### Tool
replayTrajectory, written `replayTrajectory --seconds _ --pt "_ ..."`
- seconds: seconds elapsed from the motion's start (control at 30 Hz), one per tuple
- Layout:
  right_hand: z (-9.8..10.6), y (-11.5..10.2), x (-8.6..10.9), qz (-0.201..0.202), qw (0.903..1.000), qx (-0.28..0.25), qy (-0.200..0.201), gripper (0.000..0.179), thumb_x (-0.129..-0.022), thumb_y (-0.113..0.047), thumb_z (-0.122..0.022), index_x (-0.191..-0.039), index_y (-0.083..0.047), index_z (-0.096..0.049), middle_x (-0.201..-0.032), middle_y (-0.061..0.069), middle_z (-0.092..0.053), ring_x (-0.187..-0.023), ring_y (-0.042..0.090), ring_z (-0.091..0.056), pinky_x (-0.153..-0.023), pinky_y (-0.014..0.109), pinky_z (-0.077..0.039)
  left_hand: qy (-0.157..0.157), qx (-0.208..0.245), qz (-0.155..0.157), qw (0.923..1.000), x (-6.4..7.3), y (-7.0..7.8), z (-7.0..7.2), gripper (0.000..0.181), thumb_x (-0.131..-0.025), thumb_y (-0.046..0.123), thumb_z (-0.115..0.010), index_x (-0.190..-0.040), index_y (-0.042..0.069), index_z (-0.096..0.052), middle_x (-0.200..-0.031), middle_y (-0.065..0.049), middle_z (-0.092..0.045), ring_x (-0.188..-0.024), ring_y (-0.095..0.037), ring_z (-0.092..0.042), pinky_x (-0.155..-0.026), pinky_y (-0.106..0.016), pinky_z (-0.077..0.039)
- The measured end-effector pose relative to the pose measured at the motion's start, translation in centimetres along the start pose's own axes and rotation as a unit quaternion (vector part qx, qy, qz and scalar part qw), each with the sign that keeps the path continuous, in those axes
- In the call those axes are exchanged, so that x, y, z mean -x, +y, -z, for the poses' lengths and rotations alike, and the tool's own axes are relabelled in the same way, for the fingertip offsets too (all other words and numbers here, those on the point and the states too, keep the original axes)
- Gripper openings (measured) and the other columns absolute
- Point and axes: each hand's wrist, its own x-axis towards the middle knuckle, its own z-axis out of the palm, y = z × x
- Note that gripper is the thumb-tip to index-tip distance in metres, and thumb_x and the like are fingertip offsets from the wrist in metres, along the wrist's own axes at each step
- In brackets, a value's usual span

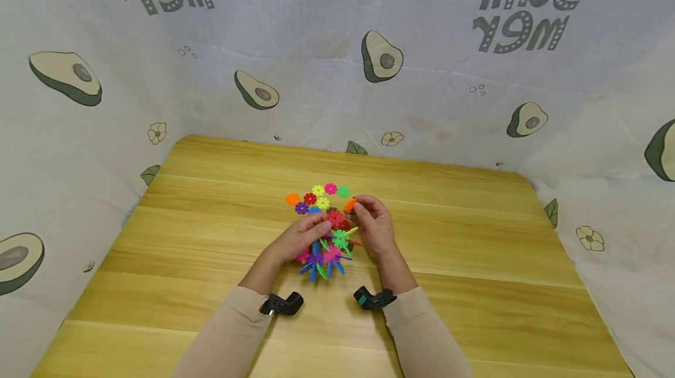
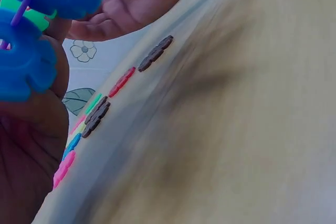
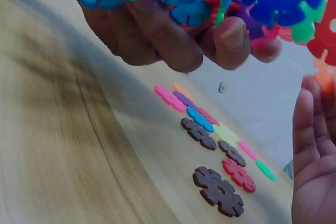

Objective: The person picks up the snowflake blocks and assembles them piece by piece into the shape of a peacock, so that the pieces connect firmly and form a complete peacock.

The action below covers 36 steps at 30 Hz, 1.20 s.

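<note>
Near the middle of the frame, a person's left hand [image 1: 302, 238] grips a bristling cluster of joined notched discs [image 1: 332, 254], thumb and fingers bent around its left edge, blue, green, pink, purple and red pieces sticking out every which way. Just right of it, the right hand [image 1: 375, 227] pinches a single orange disc [image 1: 350, 206] in a narrow hold between thumb and fingertips, near the cluster's red disc [image 1: 334, 218]; whether the two touch, I can't tell. Above the left hand, loose discs [image 1: 323, 203] lie flat on the wooden table [image 1: 474, 249], yellow, pink, green, purple and orange among them, and the right wrist view shows a dark brown one [image 3: 210, 184] low in the middle, beside a red one [image 3: 239, 176]. Black devices sit at both wrists, against pale sleeves [image 1: 227, 331], lower in the frame. Across the top hangs a white cloth [image 1: 316, 14] printed with avocado halves
</note>
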Motion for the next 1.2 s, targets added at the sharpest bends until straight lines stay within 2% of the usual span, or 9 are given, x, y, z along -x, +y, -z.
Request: replayTrajectory --seconds 0.17,0.3,0.43,0.6,0.87,0.97,1.03,1.13,1.2 --pt "-0.1 -0.1 -0.2 -0.038 0.9876 0.149 0.032 0.014 -0.101 -0.007 -0.062 -0.111 -0.003 -0.071 -0.097 -0.003 -0.070 -0.084 0.008 -0.066 -0.079 0.019 -0.058 0.027 0.005 -0.007 0.9996 0.2 -0.1 1.4 0.036 -0.109 0.031 -0.043 -0.107 -0.001 -0.057 -0.101 -0.007 -0.063 -0.101 -0.014 -0.060 -0.096 -0.029 -0.050" --pt "-0.6 0.5 -0.2 -0.061 0.9093 0.411 -0.016 0.016 -0.097 -0.017 -0.070 -0.107 -0.008 -0.077 -0.102 0.001 -0.072 -0.092 0.011 -0.062 -0.080 0.024 -0.053 0.104 0.062 -0.003 0.9926 0.8 0.0 3.4 0.039 -0.109 0.030 -0.039 -0.115 -0.005 -0.055 -0.101 0.002 -0.062 -0.099 -0.008 -0.062 -0.093 -0.020 -0.051" --pt "-1.6 1.3 0.0 -0.008 0.8447 0.533 -0.045 0.014 -0.094 -0.021 -0.075 -0.103 -0.012 -0.079 -0.103 0.007 -0.070 -0.098 0.023 -0.057 -0.080 0.034 -0.050 0.190 0.128 -0.007 0.9734 1.4 0.0 5.1 0.034 -0.109 0.030 -0.037 -0.114 0.002 -0.055 -0.097 0.008 -0.063 -0.094 -0.007 -0.062 -0.087 -0.018 -0.054" --pt "-3.0 2.4 0.1 0.039 0.7838 0.619 -0.036 0.025 -0.090 -0.032 -0.079 -0.106 -0.013 -0.079 -0.105 0.007 -0.066 -0.102 0.028 -0.051 -0.082 0.038 -0.046 0.233 0.153 -0.015 0.9603 1.5 0.0 5.6 0.030 -0.109 0.031 -0.037 -0.109 0.008 -0.057 -0.095 0.009 -0.063 -0.094 -0.007 -0.061 -0.086 -0.019 -0.054" --pt "-4.9 3.5 -0.2 0.085 0.7106 0.694 -0.078 0.022 -0.087 -0.031 -0.082 -0.097 -0.012 -0.081 -0.111 0.010 -0.065 -0.104 0.029 -0.050 -0.090 0.044 -0.048 0.198 0.091 -0.025 0.9757 0.7 -0.3 4.5 0.035 -0.110 0.026 -0.040 -0.108 -0.008 -0.051 -0.092 0.009 -0.060 -0.092 -0.006 -0.058 -0.085 -0.016 -0.050" --pt "-5.0 3.4 -0.2 0.074 0.7100 0.695 -0.085 0.027 -0.085 -0.026 -0.082 -0.104 -0.008 -0.080 -0.115 0.012 -0.064 -0.106 0.031 -0.049 -0.093 0.046 -0.047 0.188 0.068 -0.021 0.9797 0.6 -0.2 4.1 0.031 -0.109 0.023 -0.041 -0.105 -0.007 -0.051 -0.091 0.007 -0.058 -0.092 -0.008 -0.056 -0.084 -0.018 -0.048" --pt "-4.9 3.2 -0.2 0.061 0.7319 0.673 -0.090 0.032 -0.083 -0.022 -0.082 -0.110 -0.005 -0.077 -0.115 0.013 -0.063 -0.107 0.031 -0.048 -0.094 0.048 -0.045 0.173 0.055 -0.019 0.9832 0.6 -0.1 4.0 0.030 -0.109 0.023 -0.043 -0.105 -0.005 -0.052 -0.091 0.005 -0.058 -0.091 -0.009 -0.057 -0.083 -0.019 -0.049" --pt "-4.4 2.9 -0.5 0.046 0.7896 0.606 -0.081 0.030 -0.082 -0.013 -0.079 -0.110 -0.005 -0.072 -0.110 0.013 -0.065 -0.103 0.028 -0.051 -0.092 0.045 -0.046 0.148 0.025 -0.017 0.9885 0.6 0.0 3.7 0.030 -0.109 0.024 -0.045 -0.109 -0.004 -0.055 -0.091 0.003 -0.060 -0.089 -0.011 -0.058 -0.081 -0.021 -0.050" --pt "-4.0 2.7 -0.8 0.026 0.8482 0.527 -0.045 0.020 -0.085 -0.007 -0.077 -0.104 -0.006 -0.070 -0.101 0.010 -0.068 -0.095 0.023 -0.056 -0.087 0.036 -0.049 0.125 0.000 -0.016 0.9920 0.6 0.1 3.6 0.030 -0.109 0.025 -0.046 -0.111 -0.003 -0.056 -0.092 0.000 -0.062 -0.089 -0.012 -0.059 -0.082 -0.023 -0.051"
